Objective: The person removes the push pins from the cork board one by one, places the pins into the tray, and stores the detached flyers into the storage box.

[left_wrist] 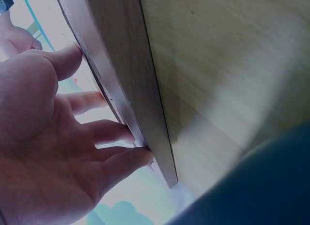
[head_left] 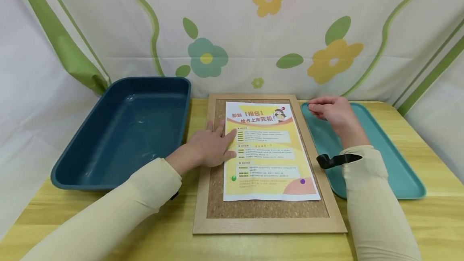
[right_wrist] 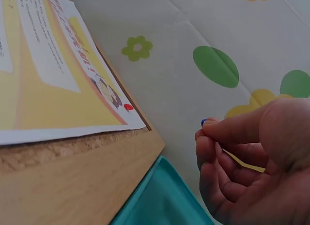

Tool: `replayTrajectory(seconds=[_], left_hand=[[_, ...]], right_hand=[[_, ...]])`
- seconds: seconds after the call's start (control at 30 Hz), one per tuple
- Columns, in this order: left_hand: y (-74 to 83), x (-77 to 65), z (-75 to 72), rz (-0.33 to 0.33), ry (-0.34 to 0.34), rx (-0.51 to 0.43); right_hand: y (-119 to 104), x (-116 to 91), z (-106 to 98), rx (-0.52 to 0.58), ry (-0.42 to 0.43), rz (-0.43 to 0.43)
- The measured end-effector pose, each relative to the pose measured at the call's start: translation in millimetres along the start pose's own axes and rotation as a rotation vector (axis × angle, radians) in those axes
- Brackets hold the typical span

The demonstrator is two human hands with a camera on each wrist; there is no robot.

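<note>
Three pins dot one poster left of the right hand, which pinches one blue pin near one tray. The spread left hand touches one corkboard, one basin to its left.

Poster is smooth paper; cork panel is rough, its frame matt wood; basin, glossy plastic; backdrop, creased cloth.

Blue pin in the right grip, near corkboard and teal tray
</note>
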State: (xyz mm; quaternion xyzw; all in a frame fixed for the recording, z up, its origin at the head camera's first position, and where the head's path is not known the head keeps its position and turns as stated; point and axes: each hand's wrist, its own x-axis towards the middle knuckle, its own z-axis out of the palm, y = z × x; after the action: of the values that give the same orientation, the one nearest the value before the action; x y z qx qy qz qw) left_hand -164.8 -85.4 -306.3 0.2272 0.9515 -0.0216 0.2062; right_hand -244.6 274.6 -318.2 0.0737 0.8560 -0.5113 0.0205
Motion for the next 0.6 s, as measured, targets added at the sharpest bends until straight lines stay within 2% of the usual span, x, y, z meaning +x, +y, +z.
replayTrajectory(seconds=[0.1,0.3,0.6], left_hand=[[0.4,0.0,-1.1,-0.003,-0.006,-0.005],[0.4,0.3,0.6,-0.008,-0.005,-0.012],[-0.2,1.3,1.2,-0.004,-0.005,-0.011]], right_hand=[[5,1,-4,0.000,-0.006,0.030],[17,4,-11,0.077,-0.051,0.083],[34,13,-11,0.075,-0.014,0.122]])
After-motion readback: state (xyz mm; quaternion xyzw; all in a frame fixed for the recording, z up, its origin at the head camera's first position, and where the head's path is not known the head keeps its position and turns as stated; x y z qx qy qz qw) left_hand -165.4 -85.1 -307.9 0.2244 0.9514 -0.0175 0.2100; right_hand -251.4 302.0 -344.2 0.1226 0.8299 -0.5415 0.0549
